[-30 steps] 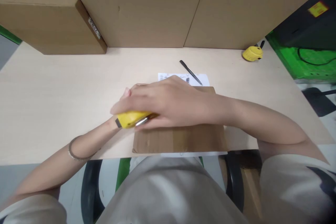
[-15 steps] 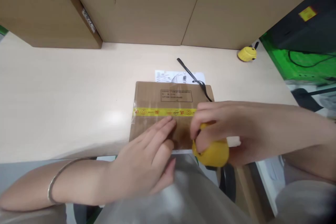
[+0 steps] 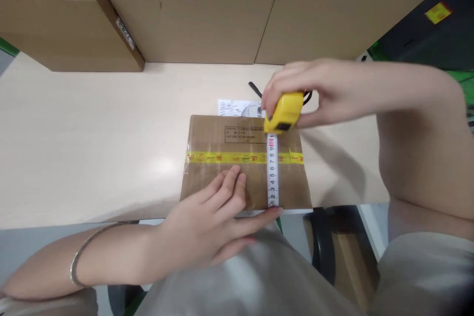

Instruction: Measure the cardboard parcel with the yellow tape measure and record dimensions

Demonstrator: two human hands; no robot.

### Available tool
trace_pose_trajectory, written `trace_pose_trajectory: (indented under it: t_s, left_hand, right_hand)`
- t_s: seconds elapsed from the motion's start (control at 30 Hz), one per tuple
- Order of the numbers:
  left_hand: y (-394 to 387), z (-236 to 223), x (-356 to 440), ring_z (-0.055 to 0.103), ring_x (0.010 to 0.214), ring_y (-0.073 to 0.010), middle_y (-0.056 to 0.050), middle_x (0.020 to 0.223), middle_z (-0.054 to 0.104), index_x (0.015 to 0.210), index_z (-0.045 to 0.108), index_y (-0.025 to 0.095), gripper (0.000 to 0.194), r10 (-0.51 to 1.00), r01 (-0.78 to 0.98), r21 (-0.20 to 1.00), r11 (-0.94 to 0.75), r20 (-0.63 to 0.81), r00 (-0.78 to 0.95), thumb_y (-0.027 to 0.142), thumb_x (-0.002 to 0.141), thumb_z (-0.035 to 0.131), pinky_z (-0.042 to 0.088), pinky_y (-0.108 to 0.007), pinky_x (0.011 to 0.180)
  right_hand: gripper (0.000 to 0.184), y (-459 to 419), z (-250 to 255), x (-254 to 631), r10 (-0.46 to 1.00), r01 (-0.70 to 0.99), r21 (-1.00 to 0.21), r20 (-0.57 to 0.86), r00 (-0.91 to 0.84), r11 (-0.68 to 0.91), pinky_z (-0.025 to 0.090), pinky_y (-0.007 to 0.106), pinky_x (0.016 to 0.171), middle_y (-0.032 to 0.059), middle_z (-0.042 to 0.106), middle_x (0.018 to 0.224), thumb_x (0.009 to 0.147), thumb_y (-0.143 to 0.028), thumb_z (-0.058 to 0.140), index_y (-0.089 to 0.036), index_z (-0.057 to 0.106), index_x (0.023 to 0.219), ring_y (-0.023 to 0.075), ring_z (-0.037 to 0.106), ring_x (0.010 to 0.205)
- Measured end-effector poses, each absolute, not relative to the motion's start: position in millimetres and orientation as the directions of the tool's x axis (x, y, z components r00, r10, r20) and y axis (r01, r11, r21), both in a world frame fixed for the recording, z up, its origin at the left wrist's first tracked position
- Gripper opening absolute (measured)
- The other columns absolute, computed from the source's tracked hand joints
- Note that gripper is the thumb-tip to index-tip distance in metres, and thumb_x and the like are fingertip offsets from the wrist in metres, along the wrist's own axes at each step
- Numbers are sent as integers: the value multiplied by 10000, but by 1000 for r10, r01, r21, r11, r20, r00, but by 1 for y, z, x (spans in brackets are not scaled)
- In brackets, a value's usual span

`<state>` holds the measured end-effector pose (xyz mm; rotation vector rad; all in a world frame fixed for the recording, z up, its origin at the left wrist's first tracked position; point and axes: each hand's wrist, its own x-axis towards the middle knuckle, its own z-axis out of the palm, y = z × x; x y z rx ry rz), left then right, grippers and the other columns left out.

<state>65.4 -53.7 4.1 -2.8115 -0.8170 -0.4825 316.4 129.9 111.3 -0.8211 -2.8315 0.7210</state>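
Note:
A small brown cardboard box (image 3: 211, 180) with a strip of yellow printed tape (image 3: 203, 158) across it lies at the table's front edge. My right hand (image 3: 299, 86) grips a yellow tape measure (image 3: 288, 108) over the box's far edge. From it, the white numbered blade (image 3: 273, 173) runs across the box top toward me, with the red 10 showing near the case. My left hand (image 3: 218, 217) lies on the near part of the box, fingers stretched out. Its index fingertip touches the blade's end at the near edge.
A sheet of paper with dark drawing (image 3: 237, 107) lies partly under the box. Beside it, a black strap-like piece (image 3: 255, 89) is partly hidden by my right hand. Large cardboard panels (image 3: 207, 15) line the back, and another carton (image 3: 70, 29) stands at back left.
My right hand has moved away from me with the tape measure, drawing the blade out across the box. My left index finger has stretched right to the blade's end.

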Motion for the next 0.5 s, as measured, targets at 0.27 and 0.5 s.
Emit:
trace_pose_trajectory:
  t_s: [0.27,0.5]
  left_hand:
    - [-53,3,65,625,1320,-394,-169,1329,682,1645,411,316,674,487,547,-98,-832,346,802,633,1051,436,459,-472,1108]
    - [-54,3,65,628,1316,-369,-171,1337,679,1635,427,324,688,500,550,-57,-833,348,793,649,1031,488,465,-467,1117]
  right_hand:
    - [302,177,98,309,506,524,-445,-170,-846,726,441,192,781,-56,753,1064,837,-124,754,-191,768,1132,84,624,922]
    - [327,170,102,309,509,516,-411,-137,-850,751,422,190,768,-54,732,1048,825,-89,747,-193,764,1134,90,610,923]
